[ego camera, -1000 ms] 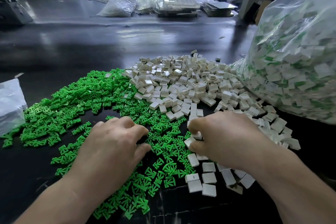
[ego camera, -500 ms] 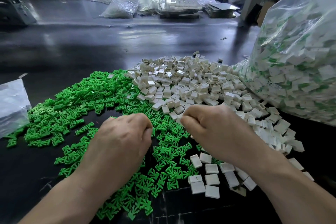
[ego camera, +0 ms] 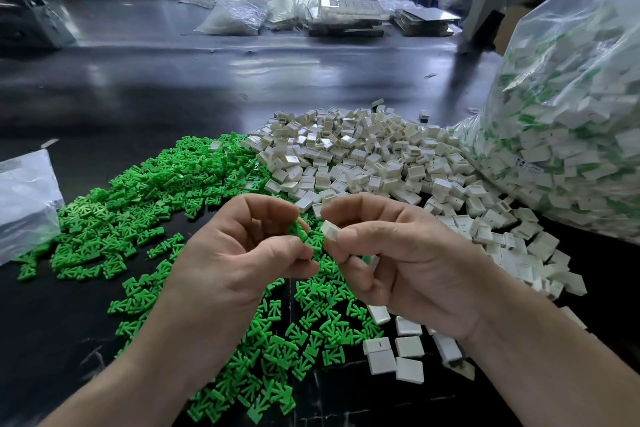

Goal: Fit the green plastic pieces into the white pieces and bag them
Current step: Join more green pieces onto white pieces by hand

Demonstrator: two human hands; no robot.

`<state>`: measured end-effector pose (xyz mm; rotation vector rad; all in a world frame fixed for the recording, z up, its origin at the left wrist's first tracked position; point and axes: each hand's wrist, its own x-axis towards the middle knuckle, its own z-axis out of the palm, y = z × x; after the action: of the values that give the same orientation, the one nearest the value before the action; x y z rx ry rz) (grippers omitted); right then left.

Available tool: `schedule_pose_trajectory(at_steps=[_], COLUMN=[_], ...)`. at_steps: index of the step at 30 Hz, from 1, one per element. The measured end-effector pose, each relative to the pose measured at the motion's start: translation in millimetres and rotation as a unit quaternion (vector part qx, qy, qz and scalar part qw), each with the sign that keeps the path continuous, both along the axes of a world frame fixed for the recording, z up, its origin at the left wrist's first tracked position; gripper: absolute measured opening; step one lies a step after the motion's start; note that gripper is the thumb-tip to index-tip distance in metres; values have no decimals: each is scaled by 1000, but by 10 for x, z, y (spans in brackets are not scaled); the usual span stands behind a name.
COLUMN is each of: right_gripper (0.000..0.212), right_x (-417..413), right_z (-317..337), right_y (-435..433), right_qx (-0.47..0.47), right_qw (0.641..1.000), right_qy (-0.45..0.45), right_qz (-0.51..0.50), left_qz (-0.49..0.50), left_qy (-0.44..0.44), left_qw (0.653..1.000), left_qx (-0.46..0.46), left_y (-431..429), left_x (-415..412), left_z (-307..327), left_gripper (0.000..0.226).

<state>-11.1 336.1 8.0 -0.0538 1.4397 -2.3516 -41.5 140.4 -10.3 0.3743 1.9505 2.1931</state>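
Step in hand: mating one pair. Left hand (ego camera: 242, 253) is raised, thumb and forefinger pinching a green piece (ego camera: 298, 230). Right hand (ego camera: 398, 253) faces it, pinching a white piece (ego camera: 330, 229). The pieces are just apart, not joined. The next move likely calls for lining the green up with the white's slot, then a push. Under both hands: green pile (ego camera: 156, 191). Beyond the right hand: white pile (ego camera: 363, 156). Farther right: filled bag (ego camera: 571, 114).

One wide camera on the person's head faces forward and down, close above the left grip (ego camera: 242, 253) and the right grip (ego camera: 408, 253); the tabletop (ego camera: 173, 90) lies beyond them.
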Motion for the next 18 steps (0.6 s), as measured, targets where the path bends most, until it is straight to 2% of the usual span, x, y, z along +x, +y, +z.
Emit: schedule_pose_trajectory(at_steps=[6, 11, 15, 18], right_gripper=[16, 14, 28, 25], right_x=[4, 9, 20, 25], right_z=[14, 5, -15, -24], right_y=[-38, -44, -55, -67], right_qx=[39, 75, 86, 115], right_qw=[999, 996, 995, 992], right_qy=[17, 30, 41, 52], right_qz=[-15, -32, -20, -21], left_qz=[-25, -29, -34, -29], left_qy=[-59, -63, -72, -84], left_qw=[994, 994, 993, 991], left_qx=[88, 87, 92, 99], left_y=[28, 24, 34, 37], left_x=[22, 44, 54, 53], left_z=[54, 79, 80, 83], left_gripper=[28, 36, 28, 25])
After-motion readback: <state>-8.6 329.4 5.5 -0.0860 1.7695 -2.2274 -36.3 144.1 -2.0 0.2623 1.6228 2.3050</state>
